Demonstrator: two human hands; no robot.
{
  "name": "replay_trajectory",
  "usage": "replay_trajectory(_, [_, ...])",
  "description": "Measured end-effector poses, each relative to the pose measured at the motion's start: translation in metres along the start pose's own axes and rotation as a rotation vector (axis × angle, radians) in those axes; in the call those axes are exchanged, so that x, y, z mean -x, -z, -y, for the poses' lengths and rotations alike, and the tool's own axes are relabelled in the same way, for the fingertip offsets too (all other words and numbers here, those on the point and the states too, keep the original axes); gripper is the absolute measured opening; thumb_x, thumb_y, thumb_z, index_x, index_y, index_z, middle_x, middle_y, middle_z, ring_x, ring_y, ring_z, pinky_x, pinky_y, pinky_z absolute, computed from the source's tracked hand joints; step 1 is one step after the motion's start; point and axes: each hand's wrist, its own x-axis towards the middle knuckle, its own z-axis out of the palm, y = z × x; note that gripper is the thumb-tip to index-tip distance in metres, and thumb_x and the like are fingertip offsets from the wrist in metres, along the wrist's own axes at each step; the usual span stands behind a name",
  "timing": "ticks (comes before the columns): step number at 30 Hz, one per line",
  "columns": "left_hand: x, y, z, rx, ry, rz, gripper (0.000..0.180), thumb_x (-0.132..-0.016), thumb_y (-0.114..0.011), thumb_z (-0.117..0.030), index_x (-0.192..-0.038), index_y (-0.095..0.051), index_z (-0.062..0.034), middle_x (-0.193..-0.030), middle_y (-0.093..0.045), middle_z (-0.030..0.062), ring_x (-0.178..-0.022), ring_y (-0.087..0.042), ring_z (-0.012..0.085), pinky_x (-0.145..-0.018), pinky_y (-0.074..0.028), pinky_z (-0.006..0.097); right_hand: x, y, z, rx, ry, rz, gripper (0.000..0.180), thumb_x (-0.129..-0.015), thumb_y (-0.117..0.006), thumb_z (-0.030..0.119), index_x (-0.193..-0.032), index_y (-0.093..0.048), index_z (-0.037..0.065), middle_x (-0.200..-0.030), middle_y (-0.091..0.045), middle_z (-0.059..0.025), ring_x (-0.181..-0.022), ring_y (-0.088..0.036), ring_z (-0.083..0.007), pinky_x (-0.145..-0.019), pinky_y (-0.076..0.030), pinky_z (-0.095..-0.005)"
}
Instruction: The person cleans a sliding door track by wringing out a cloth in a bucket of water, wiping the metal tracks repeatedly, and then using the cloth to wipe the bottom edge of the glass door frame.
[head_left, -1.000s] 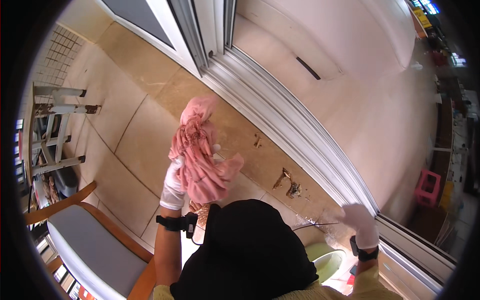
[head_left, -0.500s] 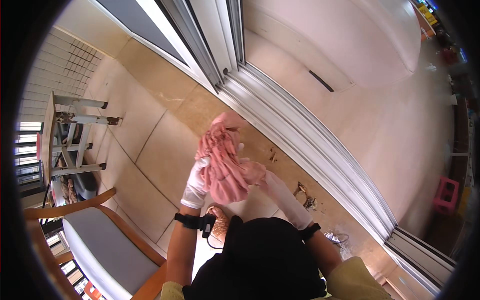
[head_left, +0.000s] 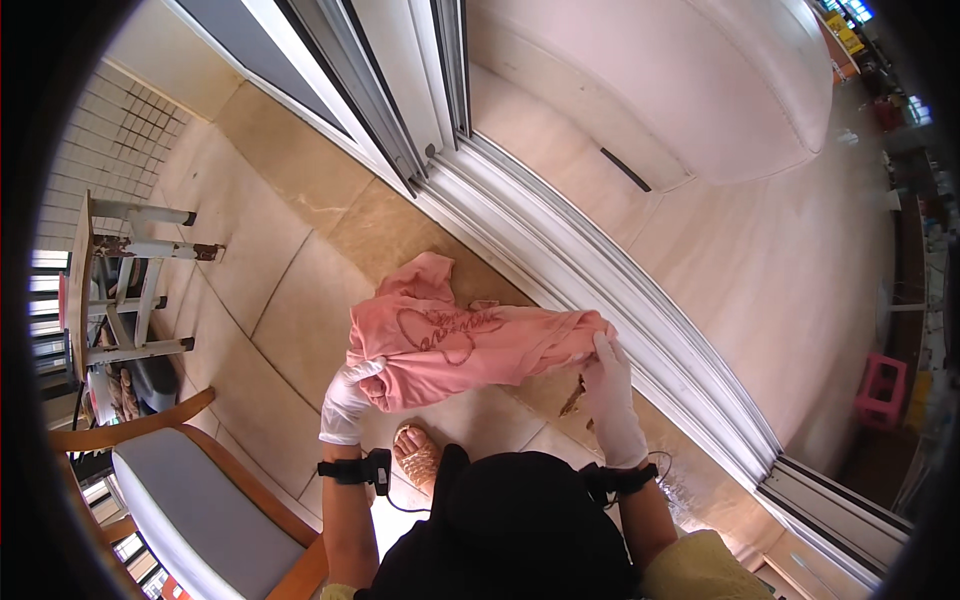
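Observation:
A pink T-shirt [head_left: 470, 350] with a darker stitched-looking design is stretched sideways between my hands, above the tiled floor. My left hand [head_left: 350, 398], in a thin white glove, is closed on its lower left edge, where the cloth bunches. In a matching glove, my right hand [head_left: 612, 390] pinches the right end of the shirt near the door track. A loose flap of the cloth sticks up at the far left. The right fingertips lie partly behind the fabric.
A sliding-door track [head_left: 600, 290] runs diagonally on the right, with a pale sofa [head_left: 690, 90] beyond. A wooden-framed chair [head_left: 205, 510] stands near left, a worn stool [head_left: 140, 245] farther back. A pink stool [head_left: 882, 390] is far right. Brown debris [head_left: 572, 398] lies by the track.
The bunched shirt has been spread out sideways, showing its design. My hands have moved apart, the left to the left and the right to the right.

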Motion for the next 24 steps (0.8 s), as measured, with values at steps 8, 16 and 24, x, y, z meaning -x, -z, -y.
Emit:
replay_trajectory(8, [-0.045,-0.047,-0.019,0.042,0.082,0.483,0.030,-0.085,-0.060,-0.006,-0.114,-0.053,-0.0022,-0.088,-0.063,0.0065,-0.068,-0.060,0.0152,-0.061,-0.051,0.026,-0.119,-0.018,-0.012,0.317,0.034,0.013,0.033,-0.089,-0.058,0.022,-0.116,-0.054,0.004,-0.101,-0.061,-0.0069,-0.090,-0.059,-0.0182,-0.080,-0.046,-0.0329])
replay_trajectory(16, [-0.025,-0.084,-0.036,0.167,-0.076,0.143,0.052,-0.084,-0.057,-0.005,-0.132,-0.037,-0.0024,-0.125,-0.050,0.0196,-0.112,-0.052,0.0341,-0.097,-0.045,0.046,-0.129,-0.035,-0.038,1.553,0.948,0.028,0.040,-0.079,-0.057,0.012,-0.119,-0.055,0.009,-0.108,-0.063,-0.0099,-0.083,-0.061,-0.0294,-0.073,-0.049,-0.0406])
replay_trajectory(24, [-0.042,-0.071,-0.024,0.080,-0.137,0.129,0.052,-0.082,-0.060,-0.008,-0.128,-0.039,0.0037,-0.122,-0.053,0.0203,-0.111,-0.054,0.0348,-0.096,-0.045,0.050,-0.139,-0.087,-0.075,1.890,0.697,-0.062,0.062,-0.075,-0.059,0.018,-0.134,-0.040,0.013,-0.135,-0.046,-0.0015,-0.100,-0.052,-0.0279,-0.082,-0.043,-0.0431])
